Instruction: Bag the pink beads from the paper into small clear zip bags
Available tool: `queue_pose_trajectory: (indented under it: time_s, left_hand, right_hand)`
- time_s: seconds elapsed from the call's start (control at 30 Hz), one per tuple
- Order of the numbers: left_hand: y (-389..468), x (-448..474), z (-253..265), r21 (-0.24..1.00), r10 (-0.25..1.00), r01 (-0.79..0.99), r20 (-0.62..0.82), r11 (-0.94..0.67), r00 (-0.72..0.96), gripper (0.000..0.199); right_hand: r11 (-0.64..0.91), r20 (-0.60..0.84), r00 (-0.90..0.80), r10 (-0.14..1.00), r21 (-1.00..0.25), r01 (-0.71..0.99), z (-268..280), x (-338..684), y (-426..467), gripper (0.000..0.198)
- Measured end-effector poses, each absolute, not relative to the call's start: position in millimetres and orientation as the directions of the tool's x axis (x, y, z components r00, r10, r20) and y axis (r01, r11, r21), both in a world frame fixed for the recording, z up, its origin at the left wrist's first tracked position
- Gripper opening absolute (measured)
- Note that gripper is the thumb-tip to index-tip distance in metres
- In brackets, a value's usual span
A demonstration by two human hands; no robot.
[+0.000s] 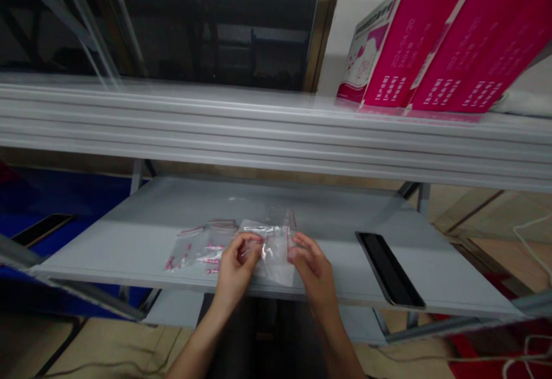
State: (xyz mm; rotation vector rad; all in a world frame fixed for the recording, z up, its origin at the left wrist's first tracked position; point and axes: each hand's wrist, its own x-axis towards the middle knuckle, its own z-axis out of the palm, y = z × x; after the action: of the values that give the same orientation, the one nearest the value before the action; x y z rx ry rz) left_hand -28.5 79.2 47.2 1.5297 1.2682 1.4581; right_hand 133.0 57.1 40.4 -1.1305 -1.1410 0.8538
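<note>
In front of me a clear zip-lock bag (276, 252) with a red strip along its right end lies over other clear plastic. The fingers of my left hand (237, 261) are closed in a pinch at the left part of this bag. My right hand (313, 267) has thumb and fingers closed at the red-striped edge. Whether anything small is inside my fingers is hidden. Just left of my left hand, a zip-lock bag (218, 232) holds several pink-and-white capsules. Beside it lies another zip-lock bag (190, 244) with similar capsules.
A dark tablet-like slab (388, 267) rests on the grey table (142, 229), right of my hands. Pink boxes (409, 45) stand on the raised metal ledge (215, 129) behind. At far left, a dark phone-like thing (43, 229) lies on a blue surface. Cables run along the floor.
</note>
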Motion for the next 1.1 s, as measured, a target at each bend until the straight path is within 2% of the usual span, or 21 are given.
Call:
queue_pose_trajectory:
  time_s: [0.03,0.1,0.2,0.33,0.5,0.57,0.63,0.73,0.83,1.1]
  left_hand:
    - [68.6,-30.7,45.8,0.936,0.945,0.194,0.315,-0.295,-0.083,0.014]
    - [50.9,-35.0,43.4,0.947,0.961,0.197,0.269,-0.252,-0.064,0.015]
    - [35.0,-42.2,40.8,0.962,0.975,0.196,0.209,-0.192,-0.071,0.018]
    - [28.1,-52.4,39.4,0.949,0.963,0.227,0.247,-0.219,-0.103,0.017]
    - [23.5,-56.8,45.9,0.865,0.924,0.393,0.373,-0.312,-0.089,0.017]
    - [20.3,-54.3,52.3,0.803,0.887,0.483,0.449,-0.349,-0.105,0.016]
    - [16.4,-49.2,60.0,0.771,0.883,0.524,0.463,-0.361,-0.073,0.011]
    - [10.9,-39.6,70.5,0.815,0.938,0.468,0.329,-0.342,0.114,0.015]
    - [7.5,-33.3,76.2,0.846,0.938,0.430,0.209,-0.315,0.276,0.022]
    - [1.5,-41.9,80.9,0.855,0.922,0.450,0.076,-0.256,0.381,0.035]
  right_hand:
    - [0.152,0.140,0.164,0.977,-0.986,-0.064,36.3,133.1,54.9,0.030]
    - [0.021,0.018,0.021,1.000,-0.988,-0.153,31.5,132.2,50.0,0.029]
    - [-0.075,-0.060,-0.083,0.995,-0.981,-0.181,32.7,129.9,40.0,0.032]
    - [-0.142,-0.090,-0.253,0.963,-0.970,-0.196,39.4,129.4,27.8,0.035]
    - [-0.171,-0.135,-0.163,0.977,-0.957,-0.233,41.3,132.3,23.8,0.036]
    - [-0.175,-0.148,-0.136,0.980,-0.961,-0.214,43.0,132.7,23.0,0.036]
    - [-0.166,-0.143,-0.135,0.981,-0.969,-0.183,46.5,131.2,21.2,0.034]
    - [-0.155,-0.130,-0.191,0.973,-0.980,-0.122,53.1,125.5,16.8,0.028]
    - [-0.174,-0.155,-0.242,0.958,-0.983,-0.062,56.6,119.5,12.3,0.023]
    - [-0.268,-0.205,-0.387,0.899,-0.957,-0.115,54.2,123.4,11.2,0.033]
